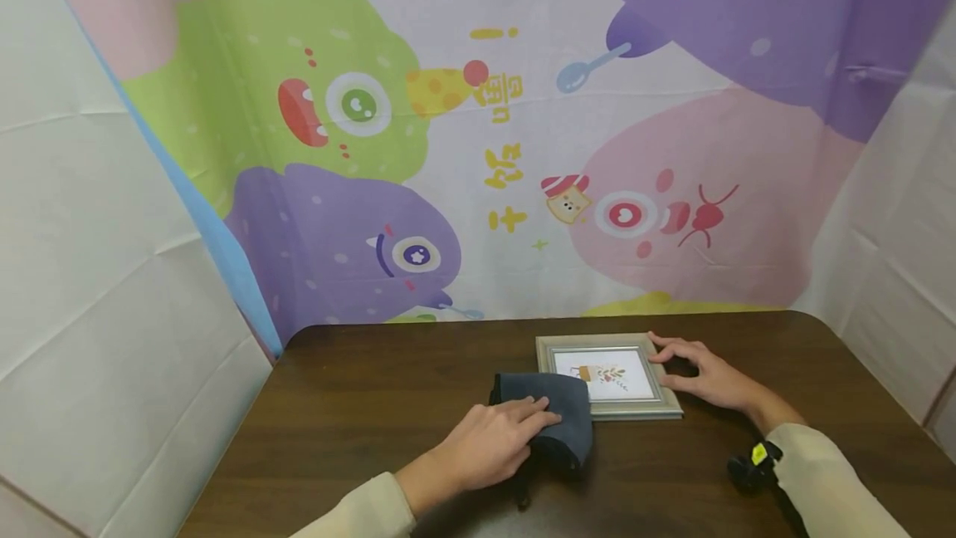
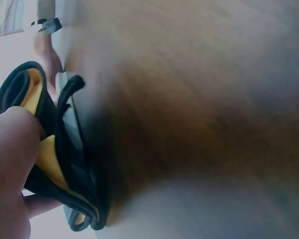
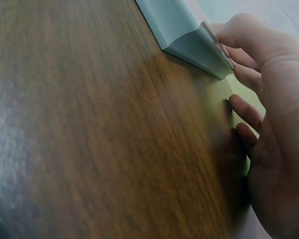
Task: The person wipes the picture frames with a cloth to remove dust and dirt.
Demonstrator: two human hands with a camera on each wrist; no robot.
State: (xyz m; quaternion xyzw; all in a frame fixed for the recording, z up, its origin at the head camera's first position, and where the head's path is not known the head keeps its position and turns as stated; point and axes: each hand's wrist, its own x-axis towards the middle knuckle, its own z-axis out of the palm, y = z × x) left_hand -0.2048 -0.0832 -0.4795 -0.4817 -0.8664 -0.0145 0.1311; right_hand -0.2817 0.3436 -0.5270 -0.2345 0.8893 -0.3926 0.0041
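Note:
My left hand point(image 1: 489, 442) holds a folded dark grey-blue cloth point(image 1: 563, 405), its fingers lying over the top. In the left wrist view the thumb presses into the folds of the cloth point(image 2: 50, 159), where a yellow inner side shows. The cloth covers the near left part of a picture frame point(image 1: 545, 353), which lies flat with a plant picture behind its pane. At the frame's right side, my right hand point(image 1: 705, 376) grips the edge with thumb and fingers. In the right wrist view, the frame's corner point(image 3: 189, 42) is against those fingertips, while the lower fingers stay off it.
Both things lie on a dark brown wooden table point(image 1: 351, 405). Behind it hangs a curtain point(image 1: 515, 272) with cartoon monsters, and pale sheets point(image 1: 97, 272) close off the sides. A small black device point(image 1: 754, 467) is strapped at the right wrist.

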